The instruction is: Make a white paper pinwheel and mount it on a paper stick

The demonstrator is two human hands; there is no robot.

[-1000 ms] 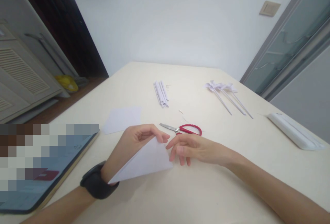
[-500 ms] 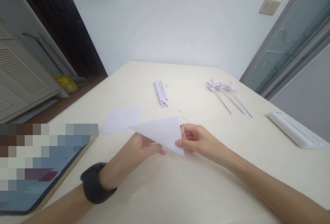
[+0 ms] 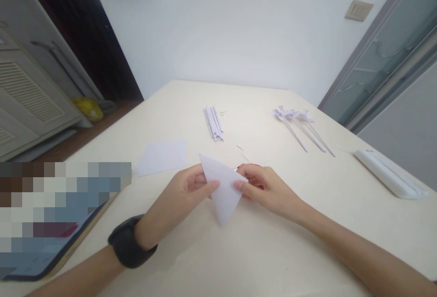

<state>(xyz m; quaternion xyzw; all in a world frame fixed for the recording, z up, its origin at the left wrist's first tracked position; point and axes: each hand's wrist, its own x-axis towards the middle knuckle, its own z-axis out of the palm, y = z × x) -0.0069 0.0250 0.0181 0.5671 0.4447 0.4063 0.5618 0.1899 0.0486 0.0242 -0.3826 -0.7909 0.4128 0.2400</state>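
Observation:
A white paper triangle (image 3: pixel 223 192) is held up between both hands above the table, one corner pointing down. My left hand (image 3: pixel 194 184), below a black wristband (image 3: pixel 131 242), pinches its left side with the thumb on the front. My right hand (image 3: pixel 259 185) grips its right side, thumb also in front. Behind the right fingers show red parts and a small shiny tip of what look like scissors (image 3: pixel 261 187), mostly hidden. To the left, a flat sheet of white paper (image 3: pixel 164 156) lies on the table.
Several rolled paper tubes (image 3: pixel 214 124) lie in the middle of the table (image 3: pixel 246 105). Paper pinwheels (image 3: pixel 293 115) on sticks rest at the back right. A white packet (image 3: pixel 389 174) lies at the right edge, a tablet (image 3: pixel 61 242) with its screen blurred at the left.
The paper has been turned so a corner points down. My left hand has come from beneath it to its left side, and its thumb now presses on the front.

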